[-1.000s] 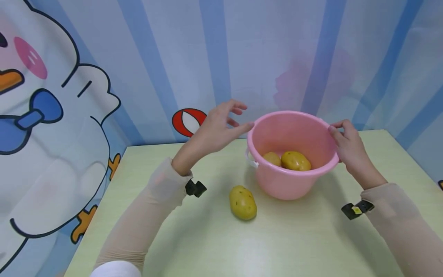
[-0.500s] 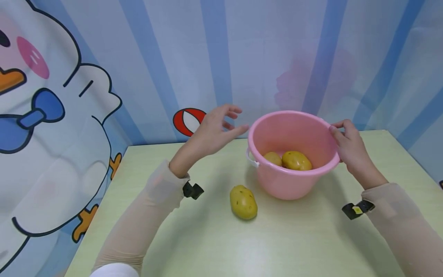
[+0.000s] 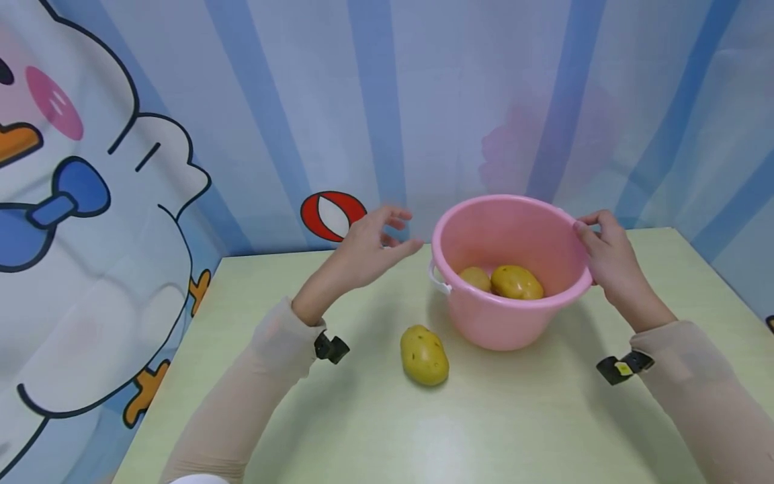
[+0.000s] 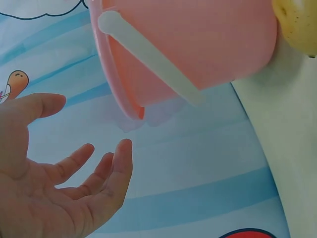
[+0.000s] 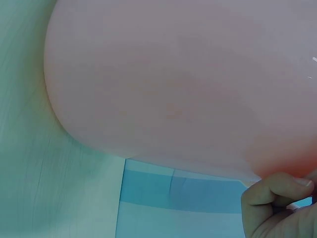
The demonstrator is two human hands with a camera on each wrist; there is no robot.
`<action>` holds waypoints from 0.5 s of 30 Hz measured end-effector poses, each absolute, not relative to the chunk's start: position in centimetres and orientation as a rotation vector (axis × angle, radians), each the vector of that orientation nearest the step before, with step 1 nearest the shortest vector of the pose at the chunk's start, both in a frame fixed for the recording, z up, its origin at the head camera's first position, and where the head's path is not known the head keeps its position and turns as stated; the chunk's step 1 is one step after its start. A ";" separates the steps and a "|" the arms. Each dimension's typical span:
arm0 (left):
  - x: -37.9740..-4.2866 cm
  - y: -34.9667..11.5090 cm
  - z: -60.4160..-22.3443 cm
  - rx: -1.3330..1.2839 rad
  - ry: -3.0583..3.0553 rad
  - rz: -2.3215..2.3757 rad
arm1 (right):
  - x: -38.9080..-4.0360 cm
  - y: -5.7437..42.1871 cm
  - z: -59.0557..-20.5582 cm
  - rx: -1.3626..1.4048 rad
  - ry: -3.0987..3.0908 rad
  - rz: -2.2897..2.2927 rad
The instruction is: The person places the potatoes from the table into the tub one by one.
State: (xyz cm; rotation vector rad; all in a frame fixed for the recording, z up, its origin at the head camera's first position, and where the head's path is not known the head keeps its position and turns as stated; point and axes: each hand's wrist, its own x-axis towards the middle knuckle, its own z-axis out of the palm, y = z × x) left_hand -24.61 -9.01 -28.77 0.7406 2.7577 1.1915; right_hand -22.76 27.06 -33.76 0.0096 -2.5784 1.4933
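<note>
A pink bucket (image 3: 502,323) with a white handle (image 4: 148,57) stands at the back of the table, right of centre. Inside it lie two potatoes, a larger yellow potato (image 3: 517,281) and a paler potato (image 3: 475,277) partly hidden by the bucket's wall. My right hand (image 3: 617,262) pinches the rim on the right side, its thumb over the edge. To the left of the bucket my left hand (image 3: 369,252) hangs in the air, fingers spread and lightly bent, holding nothing and apart from the rim. Another potato (image 3: 424,355) lies on the table in front of the bucket.
The pale wooden table (image 3: 514,423) ends at the back against a blue striped backdrop (image 3: 459,101). A large cartoon bird (image 3: 91,269) is printed on the backdrop at the left.
My left hand has moved down and to the left, away from the bucket's rim. The right hand keeps its grip, and the bucket and potatoes stay in place.
</note>
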 end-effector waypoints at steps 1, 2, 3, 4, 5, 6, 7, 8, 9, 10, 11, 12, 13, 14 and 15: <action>-24.6 -9.1 -28.9 0.731 2.756 1.188 | -22.7 27.1 -33.7 0.011 -2.576 1.494; -24.6 -9.1 -29.1 0.724 2.753 1.185 | -22.7 27.0 -33.7 0.013 -2.576 1.495; -24.5 -9.2 -29.3 0.718 2.751 1.184 | -22.7 27.0 -33.7 0.014 -2.577 1.495; -24.5 -9.2 -29.4 0.712 2.749 1.182 | -22.7 27.0 -33.7 0.015 -2.578 1.495; -24.5 -9.3 -29.6 0.707 2.746 1.184 | -22.7 27.0 -33.7 0.016 -2.578 1.495; -24.4 -9.3 -29.7 0.705 2.745 1.183 | -22.7 27.0 -33.7 0.016 -2.579 1.496; -24.4 -9.3 -29.9 0.703 2.741 1.184 | -22.7 27.0 -33.8 0.018 -2.581 1.495; -24.4 -9.4 -30.0 0.701 2.733 1.187 | -22.7 27.0 -33.8 0.018 -2.584 1.495; -24.4 -9.4 -30.2 0.700 2.728 1.187 | -22.7 27.0 -33.8 0.018 -2.585 1.495; -24.4 -9.4 -30.3 0.699 2.724 1.183 | -22.7 27.1 -33.8 0.017 -2.584 1.495; -24.4 -9.5 -30.5 0.695 2.721 1.178 | -22.7 27.1 -33.8 0.017 -2.584 1.497; -24.4 -9.5 -30.7 0.692 2.718 1.172 | -22.7 27.1 -33.8 0.017 -2.585 1.497; -24.4 -9.5 -30.8 0.686 2.710 1.169 | -22.7 27.1 -33.8 0.017 -2.585 1.497; -24.3 -9.5 -31.0 0.679 2.707 1.164 | -22.7 27.1 -33.8 0.018 -2.585 1.499; -24.3 -9.6 -31.2 0.674 2.706 1.156 | -22.7 27.1 -33.8 0.018 -2.584 1.500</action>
